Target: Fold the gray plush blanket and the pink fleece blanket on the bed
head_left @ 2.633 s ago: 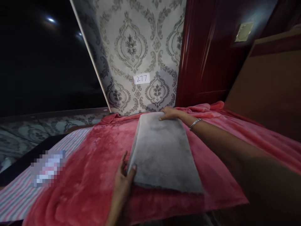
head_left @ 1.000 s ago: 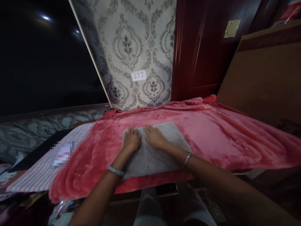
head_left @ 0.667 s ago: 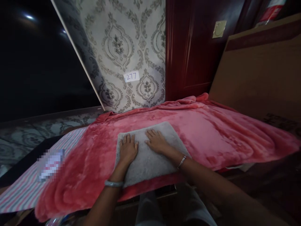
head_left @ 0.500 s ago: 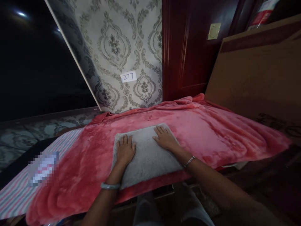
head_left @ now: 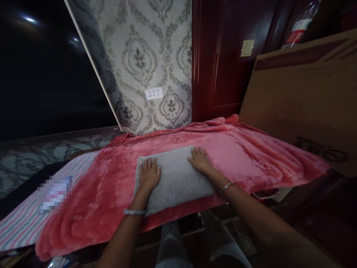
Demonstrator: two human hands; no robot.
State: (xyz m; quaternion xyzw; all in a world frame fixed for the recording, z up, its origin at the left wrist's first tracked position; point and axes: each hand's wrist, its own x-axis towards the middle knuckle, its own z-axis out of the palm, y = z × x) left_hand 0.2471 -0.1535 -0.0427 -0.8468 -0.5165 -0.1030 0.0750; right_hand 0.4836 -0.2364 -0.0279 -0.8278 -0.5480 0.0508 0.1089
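Note:
A grey plush cloth (head_left: 175,178), roughly rectangular, lies flat on a pink-red fleece blanket (head_left: 111,201). My left hand (head_left: 150,174) rests flat on the cloth's left part, fingers spread and pointing away from me. Near the far right corner of the cloth, my right hand (head_left: 200,160) lies open, palm down, its fingers at the cloth's edge. Neither hand grips anything. A bracelet circles each wrist. My forearms hide some of the cloth's near corners.
Striped fabric (head_left: 25,223) with a blurred item (head_left: 55,194) on it lies at left. A dark screen (head_left: 50,74) stands behind. A cardboard box (head_left: 301,104) leans at right, with a bottle (head_left: 298,29) above it. A label reading 277 (head_left: 154,93) is on the wallpaper.
My right hand has shifted slightly right along the cloth, onto its right edge. My left hand stays about where it was. The view has tilted slightly.

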